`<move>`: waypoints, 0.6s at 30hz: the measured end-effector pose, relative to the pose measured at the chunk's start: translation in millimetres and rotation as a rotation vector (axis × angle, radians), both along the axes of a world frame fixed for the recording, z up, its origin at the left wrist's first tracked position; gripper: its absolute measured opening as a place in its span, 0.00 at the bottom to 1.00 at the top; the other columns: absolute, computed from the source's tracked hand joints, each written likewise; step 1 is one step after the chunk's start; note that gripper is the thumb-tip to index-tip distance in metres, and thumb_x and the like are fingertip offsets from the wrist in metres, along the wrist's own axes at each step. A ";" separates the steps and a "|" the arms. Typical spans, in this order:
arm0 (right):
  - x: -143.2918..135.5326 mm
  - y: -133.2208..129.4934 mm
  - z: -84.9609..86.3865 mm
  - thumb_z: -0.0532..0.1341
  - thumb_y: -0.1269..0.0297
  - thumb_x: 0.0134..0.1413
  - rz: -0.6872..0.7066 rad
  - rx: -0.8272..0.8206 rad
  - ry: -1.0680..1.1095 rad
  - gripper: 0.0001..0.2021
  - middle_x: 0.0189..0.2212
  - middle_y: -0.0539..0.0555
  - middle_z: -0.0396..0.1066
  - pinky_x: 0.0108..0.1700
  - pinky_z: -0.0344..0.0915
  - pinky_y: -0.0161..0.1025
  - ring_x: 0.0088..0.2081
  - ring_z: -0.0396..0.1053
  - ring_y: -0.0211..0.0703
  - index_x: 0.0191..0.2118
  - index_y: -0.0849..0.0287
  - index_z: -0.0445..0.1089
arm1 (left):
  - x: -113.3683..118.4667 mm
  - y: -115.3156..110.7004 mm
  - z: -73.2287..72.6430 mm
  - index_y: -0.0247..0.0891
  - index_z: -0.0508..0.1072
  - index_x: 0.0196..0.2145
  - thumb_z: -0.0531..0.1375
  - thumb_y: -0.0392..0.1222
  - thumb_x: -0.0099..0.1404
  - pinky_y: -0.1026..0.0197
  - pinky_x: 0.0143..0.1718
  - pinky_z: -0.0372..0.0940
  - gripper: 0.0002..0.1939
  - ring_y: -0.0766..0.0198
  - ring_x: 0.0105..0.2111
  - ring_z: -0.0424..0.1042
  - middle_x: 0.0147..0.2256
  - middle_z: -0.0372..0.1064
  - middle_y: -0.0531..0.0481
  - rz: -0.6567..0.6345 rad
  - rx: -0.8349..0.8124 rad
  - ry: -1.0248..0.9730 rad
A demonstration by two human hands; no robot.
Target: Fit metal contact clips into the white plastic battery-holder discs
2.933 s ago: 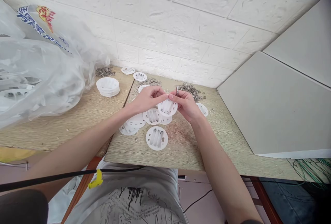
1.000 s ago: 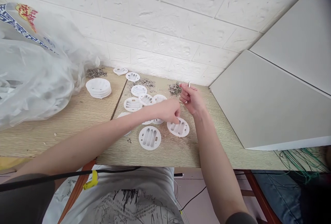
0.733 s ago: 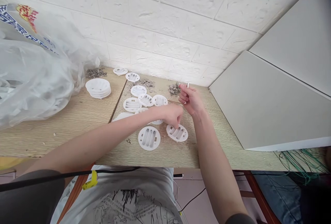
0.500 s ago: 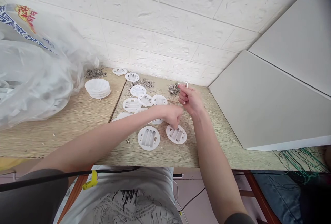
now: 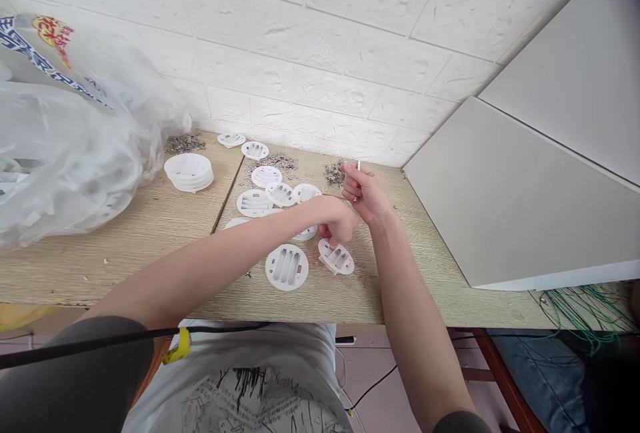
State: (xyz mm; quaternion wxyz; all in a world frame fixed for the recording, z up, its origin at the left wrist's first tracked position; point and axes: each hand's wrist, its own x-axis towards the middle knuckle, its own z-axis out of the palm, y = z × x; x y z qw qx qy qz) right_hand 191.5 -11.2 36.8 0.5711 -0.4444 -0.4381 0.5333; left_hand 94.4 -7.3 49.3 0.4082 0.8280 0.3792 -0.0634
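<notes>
My left hand (image 5: 341, 221) reaches across the table with its fingers closed on the upper edge of a round white battery holder (image 5: 341, 261). That holder is tilted, its far side lifted a little off the wood. Beside it, another white battery holder (image 5: 287, 267) lies flat, slots facing up. My right hand (image 5: 369, 194) is closed near the wall around a thin pale stick-like piece (image 5: 359, 165), whose exact kind I cannot make out. Just left of these fingers sits a small pile of metal pieces (image 5: 334, 172). Beyond my left forearm lie several more holders (image 5: 254, 203), some partly covered by the arm.
A stack of white discs (image 5: 189, 172) stands on the left, next to a large clear plastic bag (image 5: 75, 153). More metal bits (image 5: 280, 161) lie by the wall. A grey-white panel (image 5: 540, 193) bounds the right side, with green wires (image 5: 587, 310) below it.
My left hand has shifted slightly, and the holder in its fingers has tipped up and moved a little left. My right hand has barely moved.
</notes>
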 end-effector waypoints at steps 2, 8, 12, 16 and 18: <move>0.0 0.0 -0.1 0.70 0.61 0.41 0.000 0.006 -0.003 0.13 0.16 0.40 0.43 0.19 0.39 0.34 0.19 0.38 0.29 0.26 0.59 0.66 | 1.9 -2.7 1.8 0.40 0.60 0.09 0.64 0.21 0.34 0.53 0.27 0.57 0.18 0.61 0.18 0.59 0.13 0.54 0.56 0.043 0.016 0.022; -1.2 0.5 -0.8 0.71 0.59 0.39 0.005 0.017 0.001 0.14 0.15 0.39 0.43 0.19 0.39 0.34 0.19 0.38 0.29 0.26 0.59 0.66 | 1.4 -12.9 8.9 0.38 0.57 0.07 0.60 0.18 0.35 0.50 0.30 0.58 0.19 0.57 0.21 0.63 0.13 0.55 0.53 -0.065 0.081 0.145; -3.4 0.2 -0.1 0.72 0.58 0.37 -0.002 0.009 -0.010 0.15 0.15 0.39 0.44 0.19 0.38 0.34 0.19 0.39 0.29 0.26 0.59 0.67 | -2.0 -15.0 6.2 0.38 0.55 0.04 0.56 0.19 0.34 0.51 0.29 0.55 0.18 0.58 0.20 0.60 0.11 0.51 0.52 -0.141 0.130 0.147; -5.4 -0.7 0.2 0.72 0.59 0.36 0.001 -0.002 -0.002 0.16 0.15 0.39 0.45 0.19 0.38 0.34 0.19 0.39 0.28 0.26 0.59 0.66 | -8.3 -10.8 -1.0 0.38 0.54 0.02 0.56 0.20 0.31 0.54 0.25 0.53 0.18 0.63 0.16 0.55 0.08 0.50 0.53 -0.110 0.106 0.018; -5.7 -1.1 -0.1 0.72 0.59 0.37 0.007 -0.002 0.002 0.16 0.15 0.39 0.44 0.20 0.38 0.34 0.19 0.38 0.28 0.26 0.59 0.66 | -14.1 -7.2 -4.0 0.38 0.58 0.03 0.59 0.21 0.30 0.57 0.22 0.52 0.17 0.65 0.14 0.55 0.08 0.52 0.54 -0.046 0.094 -0.137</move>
